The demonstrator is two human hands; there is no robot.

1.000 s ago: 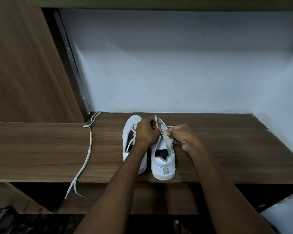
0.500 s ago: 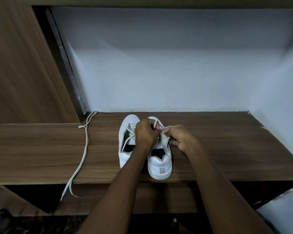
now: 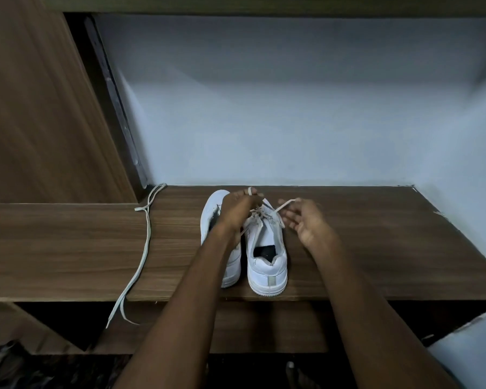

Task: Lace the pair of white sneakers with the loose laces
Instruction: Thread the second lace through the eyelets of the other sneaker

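Observation:
Two white sneakers stand side by side on the wooden shelf (image 3: pixel 376 248), heels toward me. My left forearm partly covers the left sneaker (image 3: pixel 214 211). The right sneaker (image 3: pixel 267 259) has a lace (image 3: pixel 284 204) threaded near its toe end. My left hand (image 3: pixel 237 210) hovers over the eyelets, fingers curled, with a loop of that lace around a fingertip. My right hand (image 3: pixel 306 220) is just right of the shoe, its lower fingers loosely spread, and it holds the lace's free end at its upper fingertips. A second loose lace (image 3: pixel 146 248) lies to the left.
The loose lace trails over the shelf's front edge (image 3: pixel 348 297) and hangs down. A wooden panel (image 3: pixel 40 108) rises at the left. White walls (image 3: pixel 292 108) close the back and right. Below sits a lower shelf, and a foot (image 3: pixel 292 366) shows on the floor.
My right hand has let go of the tongue area and moved right, drawing a lace end out. My left hand has shifted toward the toe with a lace loop on a finger.

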